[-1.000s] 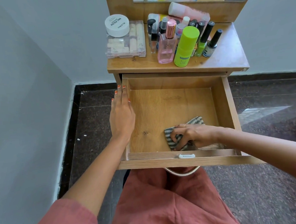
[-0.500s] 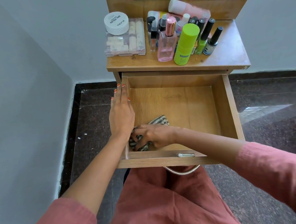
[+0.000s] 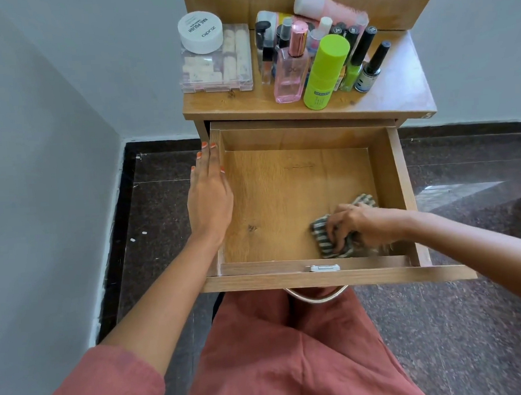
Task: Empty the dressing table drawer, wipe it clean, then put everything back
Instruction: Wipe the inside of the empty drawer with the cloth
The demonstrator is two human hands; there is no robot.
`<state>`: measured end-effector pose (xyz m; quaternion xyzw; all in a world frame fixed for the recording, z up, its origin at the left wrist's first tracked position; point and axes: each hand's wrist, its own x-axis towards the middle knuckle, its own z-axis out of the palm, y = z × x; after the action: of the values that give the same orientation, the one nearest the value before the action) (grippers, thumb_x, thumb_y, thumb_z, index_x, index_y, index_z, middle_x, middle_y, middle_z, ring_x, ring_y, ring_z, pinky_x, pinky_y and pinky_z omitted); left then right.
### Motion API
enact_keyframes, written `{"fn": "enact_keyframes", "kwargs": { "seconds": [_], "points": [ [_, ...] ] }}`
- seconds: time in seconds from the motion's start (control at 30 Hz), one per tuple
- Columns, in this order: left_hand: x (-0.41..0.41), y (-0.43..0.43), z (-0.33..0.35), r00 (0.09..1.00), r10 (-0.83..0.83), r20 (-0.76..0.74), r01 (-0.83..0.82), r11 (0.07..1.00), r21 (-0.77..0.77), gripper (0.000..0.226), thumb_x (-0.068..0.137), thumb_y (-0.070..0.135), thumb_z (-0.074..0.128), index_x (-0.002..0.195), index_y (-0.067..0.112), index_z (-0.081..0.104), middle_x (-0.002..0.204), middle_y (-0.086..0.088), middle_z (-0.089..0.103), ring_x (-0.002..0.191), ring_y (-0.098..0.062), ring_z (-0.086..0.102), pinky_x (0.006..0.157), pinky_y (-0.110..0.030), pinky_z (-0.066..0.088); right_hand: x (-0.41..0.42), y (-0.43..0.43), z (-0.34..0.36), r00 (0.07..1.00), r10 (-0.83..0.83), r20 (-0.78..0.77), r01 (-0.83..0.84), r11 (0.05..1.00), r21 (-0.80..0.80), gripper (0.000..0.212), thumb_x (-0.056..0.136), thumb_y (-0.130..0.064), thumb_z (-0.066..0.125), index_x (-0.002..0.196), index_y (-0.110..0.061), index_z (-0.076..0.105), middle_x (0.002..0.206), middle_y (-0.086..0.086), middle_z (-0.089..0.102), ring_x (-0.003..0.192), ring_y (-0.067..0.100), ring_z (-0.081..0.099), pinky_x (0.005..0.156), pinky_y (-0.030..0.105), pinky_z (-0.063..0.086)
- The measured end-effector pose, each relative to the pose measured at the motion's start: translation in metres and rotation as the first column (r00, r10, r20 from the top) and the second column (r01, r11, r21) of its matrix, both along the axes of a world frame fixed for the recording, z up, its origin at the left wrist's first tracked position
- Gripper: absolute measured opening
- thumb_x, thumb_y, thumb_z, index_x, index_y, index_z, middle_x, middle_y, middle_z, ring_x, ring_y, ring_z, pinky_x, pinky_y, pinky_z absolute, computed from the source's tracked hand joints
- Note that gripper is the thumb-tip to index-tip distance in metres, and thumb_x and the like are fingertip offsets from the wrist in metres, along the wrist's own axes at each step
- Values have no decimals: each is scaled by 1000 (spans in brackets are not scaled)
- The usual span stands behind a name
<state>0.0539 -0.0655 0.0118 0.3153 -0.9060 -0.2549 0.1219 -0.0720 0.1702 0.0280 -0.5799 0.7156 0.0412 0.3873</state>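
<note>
The striped cloth [image 3: 342, 232] has moved from the near-left corner of the open drawer [image 3: 398, 172] to its near-right corner. The right hand [image 3: 356, 227] reaches in from the right, fingers curled, gripping the cloth. The left hand [image 3: 209, 194] stays flat on the drawer's left wall, fingers straight.

Top centre: 1 white jar [image 3: 200, 31], 1 clear box [image 3: 216, 72], 1 pink perfume btl [image 3: 291, 75], 1 lime btl [image 3: 325, 73], 1 pink tube [image 3: 327, 8]. Mid-frame: 1 drawer [image 3: 257, 282], 1 striped cloth [image 3: 319, 227], 2 hands: left hand [image 3: 210, 197], right hand [image 3: 355, 225].
</note>
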Motion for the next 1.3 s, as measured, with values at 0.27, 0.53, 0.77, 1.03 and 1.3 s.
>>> {"fn": "enact_keyframes", "kwargs": {
  "seconds": [0.27, 0.53, 0.77, 1.03, 1.3],
  "points": [
    [1, 1, 3, 1000, -4, 0, 4, 1000, 7, 45, 100, 13, 26, 145, 11, 22, 155, -6, 17, 143, -20, 17, 118, -34, 18, -5, 11, 5, 991, 47, -126, -36, 995, 94, 40, 81, 9, 44, 99, -20, 66, 125, -10, 48, 96, 3, 24, 85, 21, 31],
    [1, 2, 3, 1000, 3, 6, -3, 1000, 3, 45, 100, 13, 26, 145, 11, 22, 155, -6, 17, 143, -20, 17, 118, -33, 16, 21, -24, -5, 999, -2, -48, -4, 993, -118, 42, 77, 10, 47, 103, -15, 67, 122, 1, 53, 100, 21, 41, 76, 26, 37],
    [1, 2, 3, 1000, 1, 13, -1, 1000, -12, 45, 100, 14, 26, 145, 11, 22, 155, -6, 17, 143, -19, 17, 117, -32, 15, 42, -68, -26, 974, -220, -47, 186, 906, -380, 39, 79, 9, 53, 112, -9, 63, 127, 12, 51, 116, 32, 41, 91, 51, 43],
    [1, 2, 3, 1000, 6, 2, -6, 1000, -8, 44, 100, 15, 27, 144, 12, 23, 154, -5, 19, 142, -19, 19, 118, -32, 17, 12, -65, -29, 788, -586, -191, 436, 749, -499, 44, 89, -1, 48, 130, -16, 50, 140, 14, 39, 129, 35, 33, 103, 54, 26],
    [0, 2, 2, 1000, 5, 1, -5, 1000, -8, 45, 100, 13, 27, 144, 10, 23, 154, -7, 19, 142, -20, 19, 117, -32, 17, 5, -68, -45, 588, -808, -35, 667, 509, -544, 45, 92, -7, 41, 136, -18, 40, 147, 15, 24, 134, 35, 23, 113, 50, 24]
  ]
}}
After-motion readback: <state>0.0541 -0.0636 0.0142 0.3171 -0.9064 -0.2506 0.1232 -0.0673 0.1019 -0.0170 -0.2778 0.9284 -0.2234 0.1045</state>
